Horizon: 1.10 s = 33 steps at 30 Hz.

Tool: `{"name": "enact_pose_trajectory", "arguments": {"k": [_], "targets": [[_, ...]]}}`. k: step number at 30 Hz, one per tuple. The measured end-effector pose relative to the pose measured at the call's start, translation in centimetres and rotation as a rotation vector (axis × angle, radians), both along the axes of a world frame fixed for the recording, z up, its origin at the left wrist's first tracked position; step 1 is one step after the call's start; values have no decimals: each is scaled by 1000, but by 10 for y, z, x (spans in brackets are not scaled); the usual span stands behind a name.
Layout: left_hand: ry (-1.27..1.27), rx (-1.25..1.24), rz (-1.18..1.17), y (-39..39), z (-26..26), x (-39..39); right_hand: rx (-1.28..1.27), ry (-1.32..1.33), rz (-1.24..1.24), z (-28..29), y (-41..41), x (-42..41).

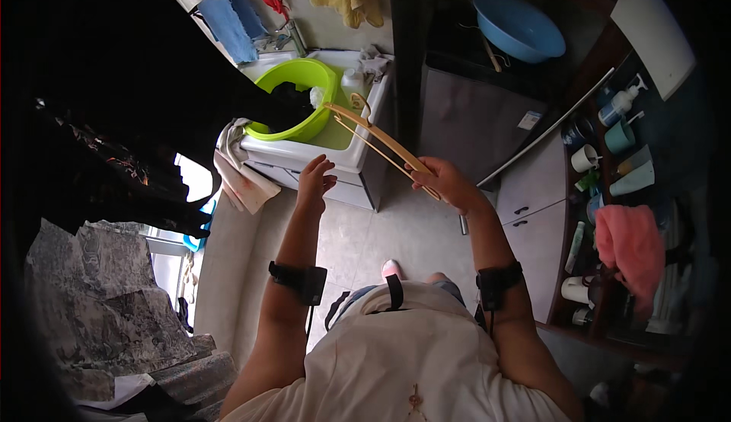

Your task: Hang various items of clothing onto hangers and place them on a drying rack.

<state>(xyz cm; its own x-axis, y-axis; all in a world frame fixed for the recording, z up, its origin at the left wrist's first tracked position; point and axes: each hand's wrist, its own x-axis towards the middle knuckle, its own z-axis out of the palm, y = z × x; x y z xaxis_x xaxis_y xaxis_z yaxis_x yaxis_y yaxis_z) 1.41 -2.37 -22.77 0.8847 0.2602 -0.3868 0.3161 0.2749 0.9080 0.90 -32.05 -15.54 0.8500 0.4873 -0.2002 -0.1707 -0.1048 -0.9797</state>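
My right hand (449, 184) grips a wooden clothes hanger (394, 143) by one end, its lower bar running beside the curved top. The hanger's other end and hook point toward a lime-green basin (328, 79), which sits tilted in a white laundry sink (297, 152). Dark cloth (285, 102) and a small white piece lie inside the basin. My left hand (314, 181) is raised in front of the sink with nothing in it, its fingers apart. A large dark garment (171, 68) hangs at upper left, overlapping the basin's left side.
A blue basin (514, 28) and another hanger (490, 53) rest on a dark-topped appliance. At right, a shelf holds cups, bottles and a pink towel (628, 245). A white bottle (353, 82) stands in the sink by the basin. Grey patterned cloth (97, 290) hangs at left.
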Motion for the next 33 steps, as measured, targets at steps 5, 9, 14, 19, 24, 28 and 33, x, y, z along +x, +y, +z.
{"name": "enact_pose_trajectory", "arguments": {"k": [5,9,14,19,24,28,33], "targets": [[78,24,-31,-5,-13,41,34,45,17,-7,1,51],[128,19,94,10,-26,66,-9,74,77,-7,8,95],[67,44,252,20,-17,92,24,45,120,-8,16,153],[90,49,397,15,-21,117,46,98,201,-6,14,203],[118,78,424,-5,-29,154,41,95,271,-5,7,236],[129,199,430,-9,-36,198,81,138,236,-16,-5,255],[117,535,444,25,-69,270,79,155,220,-25,-16,276]]}}
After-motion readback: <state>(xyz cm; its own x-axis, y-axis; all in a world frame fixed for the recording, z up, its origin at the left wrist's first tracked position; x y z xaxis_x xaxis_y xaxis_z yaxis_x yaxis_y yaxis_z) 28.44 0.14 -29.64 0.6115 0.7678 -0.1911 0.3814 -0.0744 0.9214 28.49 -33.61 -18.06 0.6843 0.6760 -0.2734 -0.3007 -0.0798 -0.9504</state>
